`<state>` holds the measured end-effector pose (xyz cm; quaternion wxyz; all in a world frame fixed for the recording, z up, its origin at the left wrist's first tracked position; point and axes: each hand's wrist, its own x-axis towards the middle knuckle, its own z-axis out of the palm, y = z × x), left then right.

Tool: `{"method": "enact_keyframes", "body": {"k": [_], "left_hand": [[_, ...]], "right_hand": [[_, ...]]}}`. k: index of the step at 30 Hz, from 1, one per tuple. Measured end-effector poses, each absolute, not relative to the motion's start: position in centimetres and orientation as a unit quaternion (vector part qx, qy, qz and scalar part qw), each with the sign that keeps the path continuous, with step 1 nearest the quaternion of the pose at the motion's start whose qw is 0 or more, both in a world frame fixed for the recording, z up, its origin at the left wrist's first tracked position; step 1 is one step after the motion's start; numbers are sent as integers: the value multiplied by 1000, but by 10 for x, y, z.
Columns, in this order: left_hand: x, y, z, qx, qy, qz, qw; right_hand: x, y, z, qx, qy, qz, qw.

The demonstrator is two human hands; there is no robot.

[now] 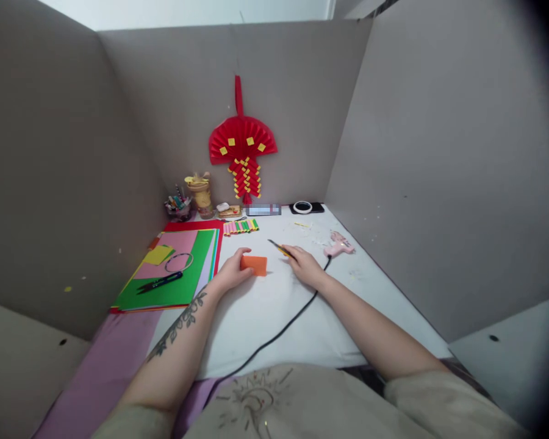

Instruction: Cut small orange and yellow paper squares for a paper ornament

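My left hand [238,270] grips the left end of a small orange paper piece [256,266], thumb in front and fingers behind. To its right, my right hand [304,265] is closed around a yellow utility knife [283,250], its dark blade end pointing up and left. The knife and the orange paper are apart. Beyond my hands lies a row of small rolled paper tubes [241,227] in pink, green and yellow.
Coloured paper sheets [141,292] lie at left, with thread snips [160,283] and a ring on top. A pink glue gun [340,247] rests at right, its black cord [279,334] crossing the table. A red paper fan decoration [243,141] hangs on the back panel.
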<state>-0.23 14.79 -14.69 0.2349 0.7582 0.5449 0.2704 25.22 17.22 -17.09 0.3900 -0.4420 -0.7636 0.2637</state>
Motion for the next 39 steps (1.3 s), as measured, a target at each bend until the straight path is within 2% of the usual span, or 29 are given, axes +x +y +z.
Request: {"method": "enact_keyframes", "body": {"k": [2,5,9,14,20,25,28,31,35,39], "left_hand": [[-2,148,-149,750,549,278,243],[-1,149,-153,745,548,283,252],[2,150,-156,740,556,293,241],[-2,151,-154,758,540,283,232],[-18,149,-143,829,334,211,397],[-21,147,-140,869,338,140,333],[-21,148,-142,867,353,128,329],[-23,149,-142,863,350,149,332],[-21,149,-144,836,401,186,324],[-11,152,-155,751,495,305,314]], "right_hand": [[250,168,-172,-453,-817,170,314],[246,161,-174,-467,-852,104,214],[243,156,-174,-443,-880,71,157],[246,157,-175,-439,-880,77,161],[248,159,-177,-438,-878,80,175],[249,160,-178,-438,-872,76,206],[251,161,-179,-437,-866,72,234],[253,162,-179,-426,-870,74,238],[254,163,-178,-403,-888,99,199],[255,164,-177,-381,-895,113,201]]}}
